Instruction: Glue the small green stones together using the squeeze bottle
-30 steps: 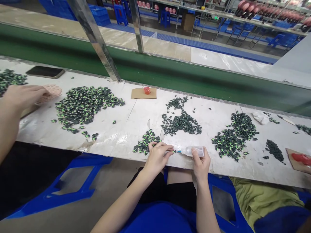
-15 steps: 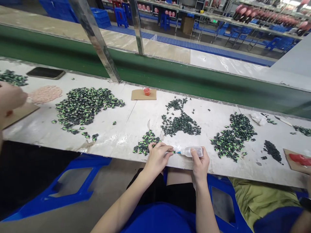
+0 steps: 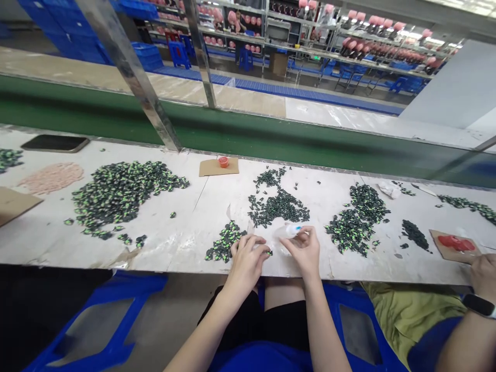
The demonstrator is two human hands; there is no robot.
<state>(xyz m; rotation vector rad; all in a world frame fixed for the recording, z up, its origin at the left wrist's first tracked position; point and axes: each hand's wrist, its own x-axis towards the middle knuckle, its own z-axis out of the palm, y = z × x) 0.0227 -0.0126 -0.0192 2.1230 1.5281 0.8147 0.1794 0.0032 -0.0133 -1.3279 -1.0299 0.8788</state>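
Observation:
My left hand (image 3: 249,257) is closed in a pinch on a small black-and-green piece (image 3: 270,253), just right of a small pile of similar pieces (image 3: 225,242). Its fingers partly hide that piece. A clear squeeze bottle (image 3: 285,232) with a blue tip, smeared by motion, lies in the loose grip of my right hand (image 3: 306,250). The tip points right, toward my index finger, and the thumb is below the bottle. Just beyond it spreads a heap of small dark pieces (image 3: 281,207).
A big black-and-green heap (image 3: 116,194) covers the table's left part, beside pale pink pieces (image 3: 54,176) and a phone (image 3: 56,143). A red cup stands on cardboard (image 3: 207,168) at the back. More heaps (image 3: 358,217) lie right, near another person's hand (image 3: 484,274).
The bottle has swung round: its blue tip pointed left at the pinched piece and now points right, away from it. My left hand keeps its pinch. The camera view has shifted.

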